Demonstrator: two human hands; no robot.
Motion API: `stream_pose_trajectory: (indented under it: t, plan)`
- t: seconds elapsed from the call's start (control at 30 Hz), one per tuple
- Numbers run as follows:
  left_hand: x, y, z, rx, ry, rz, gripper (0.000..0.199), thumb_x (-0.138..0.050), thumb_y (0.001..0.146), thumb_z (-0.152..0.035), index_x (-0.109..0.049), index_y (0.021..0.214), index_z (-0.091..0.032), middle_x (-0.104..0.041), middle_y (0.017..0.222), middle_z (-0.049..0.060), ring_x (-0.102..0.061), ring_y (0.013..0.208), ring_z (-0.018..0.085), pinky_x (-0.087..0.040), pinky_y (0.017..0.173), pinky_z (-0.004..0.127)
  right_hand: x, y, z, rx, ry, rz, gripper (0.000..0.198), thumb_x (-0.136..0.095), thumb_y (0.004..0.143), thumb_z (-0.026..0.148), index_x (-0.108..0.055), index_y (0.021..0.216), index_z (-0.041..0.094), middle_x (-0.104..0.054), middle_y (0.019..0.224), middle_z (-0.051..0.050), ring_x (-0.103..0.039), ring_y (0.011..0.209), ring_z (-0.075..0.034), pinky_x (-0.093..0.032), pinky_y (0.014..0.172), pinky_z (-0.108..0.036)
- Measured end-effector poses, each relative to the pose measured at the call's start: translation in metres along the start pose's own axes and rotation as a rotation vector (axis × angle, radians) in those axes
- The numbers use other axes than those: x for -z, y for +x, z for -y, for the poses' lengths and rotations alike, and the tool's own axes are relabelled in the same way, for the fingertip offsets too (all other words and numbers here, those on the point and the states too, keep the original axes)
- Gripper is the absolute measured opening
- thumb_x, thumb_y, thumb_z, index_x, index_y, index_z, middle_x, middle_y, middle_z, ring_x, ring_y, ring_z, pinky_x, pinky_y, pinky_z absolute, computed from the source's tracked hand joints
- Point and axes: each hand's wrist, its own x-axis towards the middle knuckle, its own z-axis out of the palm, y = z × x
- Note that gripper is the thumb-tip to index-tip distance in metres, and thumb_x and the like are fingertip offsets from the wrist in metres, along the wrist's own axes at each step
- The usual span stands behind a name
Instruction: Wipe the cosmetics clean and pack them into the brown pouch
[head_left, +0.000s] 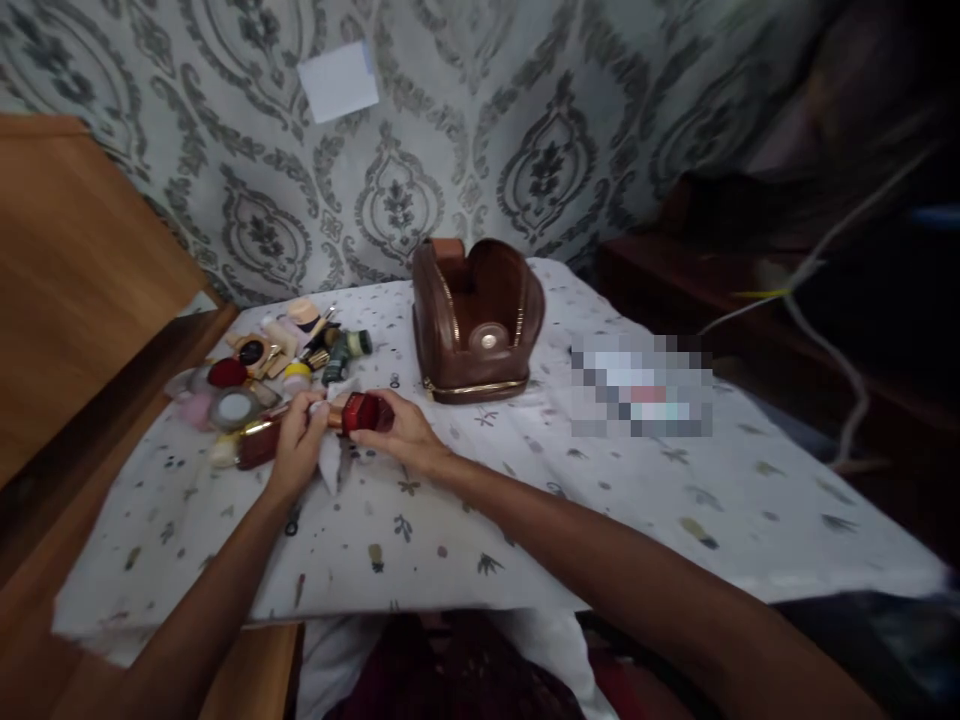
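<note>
My right hand point(405, 432) is wrapped around a small red glass bottle point(361, 412), tipped on its side with its copper-coloured neck or cap towards the left. The fingers of my left hand point(300, 435) are closed on a white wiping cloth point(331, 462) at that copper end. Whether the cloth is thin fabric or tissue I cannot tell. Just left of my left hand lies a dark red item with gold trim point(259, 442). Behind both hands, a brown leather cosmetic bag point(480, 365) stands unzipped, its lid raised.
Many cosmetics point(281, 350), including jars, small bottles and a brush, are heaped at the table's left. The patterned white tablecloth point(480, 540) covers the table. A blurred-out flat object point(641, 385) lies to the right. A wooden panel point(82, 230) borders the left; a white cable point(825, 395) hangs at right.
</note>
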Motion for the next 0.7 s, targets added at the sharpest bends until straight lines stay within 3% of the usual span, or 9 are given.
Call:
stream_pose_trajectory:
  t: [0.1, 0.23, 0.4, 0.7]
  plan:
    - [-0.003, -0.003, -0.005, 0.014, -0.02, -0.075, 0.026, -0.05, 0.091, -0.047, -0.051, 0.09, -0.022, -0.057, 0.08, -0.001, -0.054, 0.075, 0.016, -0.044, 0.073, 0.027, 0.0, 0.001, 0.0, -0.004, -0.042, 0.001, 0.059, -0.081, 0.066, 0.036, -0.06, 0.118, 0.017, -0.069, 0.104, -0.005, -0.065, 0.096, -0.021, -0.051, 0.088, -0.036]
    - [-0.004, -0.008, -0.013, -0.086, 0.0, -0.148, 0.026, -0.048, 0.095, -0.047, -0.052, 0.092, -0.021, -0.067, 0.102, 0.004, -0.061, 0.095, 0.019, -0.047, 0.087, 0.03, -0.001, 0.0, 0.001, 0.004, -0.132, 0.008, 0.061, -0.081, 0.065, 0.031, -0.061, 0.121, 0.017, -0.069, 0.104, -0.006, -0.065, 0.096, -0.022, -0.051, 0.089, -0.038]
    - [-0.003, -0.013, -0.015, -0.235, 0.032, 0.023, 0.017, -0.044, 0.099, -0.034, -0.054, 0.098, -0.021, -0.07, 0.116, 0.008, -0.062, 0.112, 0.021, -0.045, 0.099, 0.037, -0.002, -0.002, 0.006, -0.003, -0.244, 0.031, 0.062, -0.079, 0.065, 0.03, -0.061, 0.122, 0.016, -0.069, 0.101, -0.006, -0.063, 0.094, -0.021, -0.05, 0.087, -0.037]
    - [0.003, -0.012, -0.009, -0.19, 0.109, 0.256, 0.04, -0.054, 0.093, -0.036, -0.051, 0.129, -0.017, -0.059, 0.129, 0.013, -0.054, 0.123, 0.026, -0.04, 0.107, 0.041, -0.002, -0.003, 0.007, 0.038, -0.298, 0.036, 0.057, -0.076, 0.069, 0.028, -0.059, 0.122, 0.018, -0.069, 0.096, -0.004, -0.063, 0.086, -0.019, -0.05, 0.079, -0.034]
